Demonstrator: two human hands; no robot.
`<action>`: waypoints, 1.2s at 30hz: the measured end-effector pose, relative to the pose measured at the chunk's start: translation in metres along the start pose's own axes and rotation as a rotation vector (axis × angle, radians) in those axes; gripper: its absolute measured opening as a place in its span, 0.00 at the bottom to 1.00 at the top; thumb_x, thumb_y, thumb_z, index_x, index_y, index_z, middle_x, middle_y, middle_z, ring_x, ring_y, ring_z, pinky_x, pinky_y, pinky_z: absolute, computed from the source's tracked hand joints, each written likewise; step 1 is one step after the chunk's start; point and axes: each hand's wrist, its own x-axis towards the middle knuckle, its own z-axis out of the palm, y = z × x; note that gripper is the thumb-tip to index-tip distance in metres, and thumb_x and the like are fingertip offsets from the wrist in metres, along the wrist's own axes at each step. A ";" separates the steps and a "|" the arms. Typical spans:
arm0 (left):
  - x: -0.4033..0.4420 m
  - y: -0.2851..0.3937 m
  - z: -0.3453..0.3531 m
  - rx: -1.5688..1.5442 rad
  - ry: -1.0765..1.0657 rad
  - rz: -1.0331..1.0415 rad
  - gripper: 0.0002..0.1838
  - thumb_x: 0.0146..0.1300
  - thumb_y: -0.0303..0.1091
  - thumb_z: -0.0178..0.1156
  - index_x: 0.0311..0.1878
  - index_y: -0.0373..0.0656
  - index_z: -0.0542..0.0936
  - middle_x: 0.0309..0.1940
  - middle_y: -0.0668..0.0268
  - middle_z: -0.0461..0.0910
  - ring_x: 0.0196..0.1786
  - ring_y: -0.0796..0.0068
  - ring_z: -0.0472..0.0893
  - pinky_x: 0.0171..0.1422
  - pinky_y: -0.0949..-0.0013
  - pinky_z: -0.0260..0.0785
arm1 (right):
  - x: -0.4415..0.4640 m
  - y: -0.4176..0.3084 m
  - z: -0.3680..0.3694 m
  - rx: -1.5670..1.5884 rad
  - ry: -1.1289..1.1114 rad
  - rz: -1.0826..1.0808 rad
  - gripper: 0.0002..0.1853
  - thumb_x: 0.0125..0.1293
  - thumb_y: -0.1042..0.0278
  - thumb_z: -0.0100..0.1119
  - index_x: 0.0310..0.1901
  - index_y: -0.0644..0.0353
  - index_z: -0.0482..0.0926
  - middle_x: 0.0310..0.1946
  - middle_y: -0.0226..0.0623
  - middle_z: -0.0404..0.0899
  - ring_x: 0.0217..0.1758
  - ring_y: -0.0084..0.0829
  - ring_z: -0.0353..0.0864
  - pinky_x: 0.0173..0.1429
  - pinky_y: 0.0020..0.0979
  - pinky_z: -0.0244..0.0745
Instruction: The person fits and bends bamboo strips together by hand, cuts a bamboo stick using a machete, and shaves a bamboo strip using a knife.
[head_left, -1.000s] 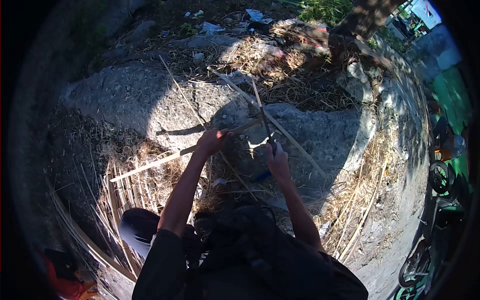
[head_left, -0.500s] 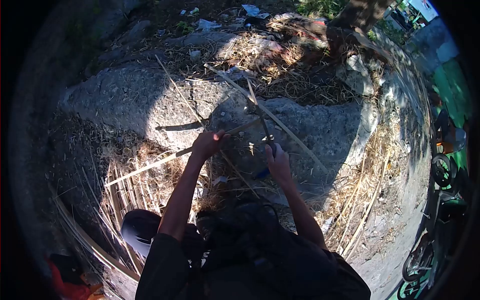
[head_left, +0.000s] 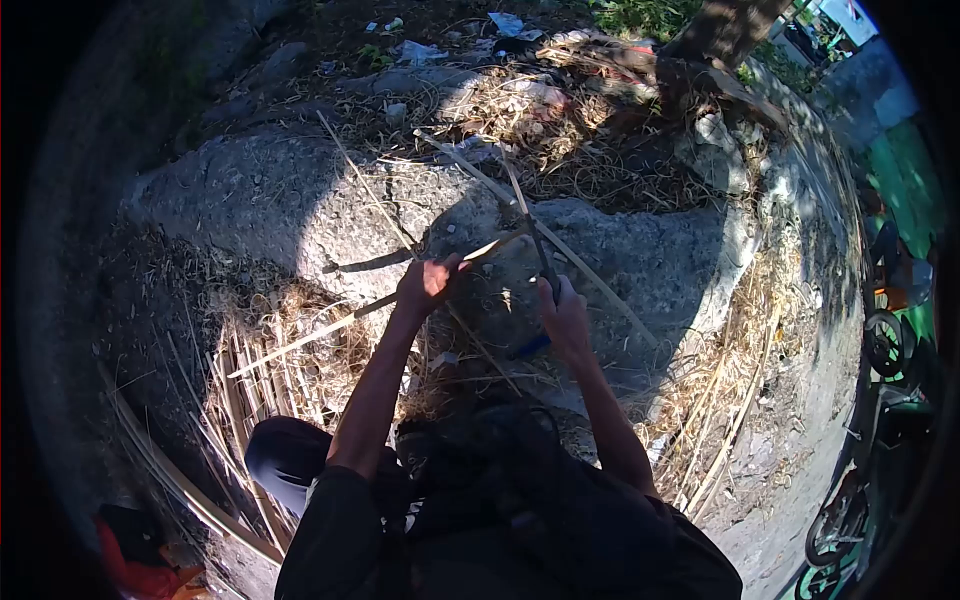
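Observation:
My left hand (head_left: pixel 427 286) is closed around a long pale strip (head_left: pixel 318 334), which slants from the lower left up to the right. A dark knife-like blade (head_left: pixel 540 246) rises from my right hand (head_left: pixel 564 316), whose fingers are wrapped round its lower end. The strip's far end meets or lies very near the blade. Behind them, another long strip (head_left: pixel 590 275) lies diagonally across the concrete ledge (head_left: pixel 240 192). A thinner stick (head_left: pixel 365 185) leans down toward my left hand. Low between my hands is a blue object (head_left: pixel 532 346), partly in shadow.
Several long strips (head_left: pixel 235 410) lie in a pile at the lower left, with curled shavings around. A tree trunk (head_left: pixel 722 35) stands at the upper right. Wheeled vehicles (head_left: pixel 885 342) are at the right edge. Something red and black (head_left: pixel 135 550) shows at the lower left.
The view has shifted slightly. My left hand and the strip have turned a little, and my right hand sits slightly further right. Both grips stay closed.

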 end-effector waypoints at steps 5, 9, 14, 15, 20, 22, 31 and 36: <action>0.006 0.029 -0.043 0.062 0.155 0.044 0.17 0.81 0.53 0.54 0.46 0.52 0.84 0.19 0.55 0.81 0.21 0.49 0.82 0.24 0.50 0.71 | -0.003 -0.048 -0.023 0.053 0.004 -0.062 0.22 0.80 0.49 0.58 0.47 0.65 0.76 0.21 0.46 0.80 0.24 0.52 0.83 0.31 0.46 0.73; -0.017 -0.008 0.010 0.115 -0.123 -0.054 0.19 0.80 0.57 0.51 0.49 0.53 0.79 0.21 0.53 0.80 0.28 0.45 0.85 0.30 0.44 0.74 | -0.013 0.039 0.020 -0.141 0.017 -0.104 0.24 0.79 0.47 0.57 0.52 0.66 0.78 0.26 0.54 0.83 0.30 0.61 0.84 0.36 0.53 0.77; -0.014 0.006 -0.004 0.023 -0.033 -0.081 0.20 0.80 0.57 0.52 0.49 0.53 0.83 0.24 0.52 0.82 0.30 0.44 0.85 0.32 0.45 0.74 | -0.003 0.012 0.006 -0.092 -0.054 0.032 0.24 0.80 0.46 0.55 0.52 0.65 0.79 0.27 0.54 0.84 0.32 0.59 0.86 0.38 0.52 0.79; -0.010 -0.006 0.010 0.028 -0.026 -0.077 0.20 0.80 0.57 0.52 0.49 0.53 0.83 0.24 0.52 0.82 0.30 0.44 0.85 0.32 0.45 0.74 | -0.002 0.009 0.005 0.003 -0.064 0.059 0.24 0.80 0.47 0.55 0.51 0.65 0.79 0.25 0.50 0.83 0.29 0.54 0.86 0.37 0.50 0.78; 0.000 0.005 -0.006 -0.219 -0.016 -0.082 0.22 0.78 0.54 0.55 0.55 0.47 0.87 0.33 0.51 0.87 0.36 0.46 0.86 0.44 0.50 0.77 | -0.003 0.000 0.003 0.123 -0.012 0.045 0.22 0.80 0.47 0.56 0.49 0.63 0.80 0.21 0.40 0.80 0.24 0.42 0.83 0.33 0.44 0.75; 0.003 0.005 -0.008 -0.280 -0.245 -0.271 0.24 0.77 0.55 0.56 0.53 0.43 0.88 0.34 0.50 0.88 0.37 0.46 0.87 0.45 0.50 0.77 | -0.007 -0.004 0.000 0.192 0.013 0.043 0.22 0.80 0.47 0.56 0.46 0.63 0.79 0.21 0.40 0.79 0.23 0.43 0.82 0.33 0.45 0.73; 0.017 -0.009 -0.010 -0.459 -0.451 -0.386 0.27 0.81 0.55 0.52 0.36 0.40 0.84 0.21 0.72 0.75 0.23 0.79 0.73 0.28 0.64 0.66 | -0.003 0.029 0.009 0.029 -0.042 0.032 0.22 0.78 0.46 0.59 0.44 0.63 0.78 0.23 0.46 0.80 0.27 0.52 0.83 0.37 0.49 0.72; 0.018 -0.011 -0.028 -0.496 -0.564 -0.490 0.29 0.78 0.60 0.53 0.34 0.42 0.82 0.20 0.71 0.73 0.20 0.77 0.71 0.25 0.65 0.63 | -0.005 0.041 0.013 -0.014 -0.020 -0.058 0.25 0.78 0.44 0.60 0.46 0.64 0.81 0.20 0.39 0.76 0.23 0.35 0.78 0.33 0.43 0.72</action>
